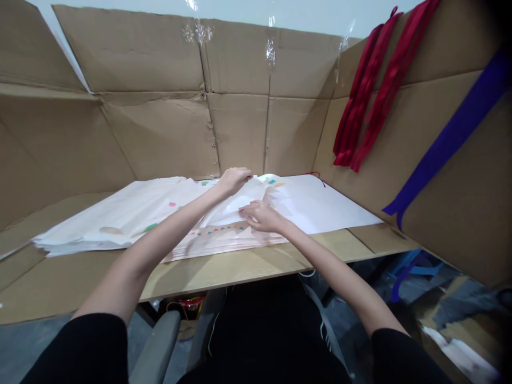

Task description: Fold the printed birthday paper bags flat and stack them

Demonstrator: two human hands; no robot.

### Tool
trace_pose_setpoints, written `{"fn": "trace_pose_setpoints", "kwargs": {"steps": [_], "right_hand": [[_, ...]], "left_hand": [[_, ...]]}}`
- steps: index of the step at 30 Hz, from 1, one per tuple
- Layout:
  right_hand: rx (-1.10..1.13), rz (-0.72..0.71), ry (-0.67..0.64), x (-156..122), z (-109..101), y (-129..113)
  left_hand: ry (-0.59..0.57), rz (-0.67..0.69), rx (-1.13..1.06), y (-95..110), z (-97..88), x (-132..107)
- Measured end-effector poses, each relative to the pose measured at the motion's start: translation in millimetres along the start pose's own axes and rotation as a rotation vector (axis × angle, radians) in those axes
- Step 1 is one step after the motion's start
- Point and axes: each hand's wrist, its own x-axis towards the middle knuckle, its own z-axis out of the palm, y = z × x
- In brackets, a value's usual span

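Thin white printed sheets lie in a stack (224, 242) in front of me, with small coloured triangles along the near edge. My left hand (236, 181) reaches to the far side of the stack, its fingers pinched together at the raised edge of a white sheet (230, 210). Closer to me, my right hand (262, 216) rests on the same sheet, fingers stretched to the left and somewhat apart. Whether the sheets are paper or cloth, I cannot tell.
Another pile of white sheets (108, 221) lies at left, and a plain white sheet (332, 205) at right. Cardboard walls (240, 128) surround the table (256, 264). Red strips (372, 96) and a blue strip (448, 138) hang on the right wall.
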Motion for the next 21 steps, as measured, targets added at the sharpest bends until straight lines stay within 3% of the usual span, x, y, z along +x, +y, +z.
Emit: {"fn": "trace_pose_setpoints", "kwargs": {"steps": [5,9,11,15,21], "right_hand": [[0.046,0.213,-0.005,15.5,-6.3,-1.6],[0.279,0.268,0.057,34.0,4.6,7.0],[0.4,0.299,0.046,41.1,10.3,11.5],[0.492,0.323,0.074,46.9,16.5,13.4],[0.466,0.272,0.118,47.0,24.1,18.6]], "left_hand": [[-0.015,-0.122,-0.355,-7.7,0.9,-10.2],[-0.192,-0.267,-0.677,-4.9,-13.1,-28.1],[-0.295,-0.314,-0.739,-2.4,-23.4,-40.8],[-0.384,-0.336,-0.6,1.5,-37.3,-64.5],[-0.382,-0.331,-0.206,9.1,-30.3,-72.8]]}}
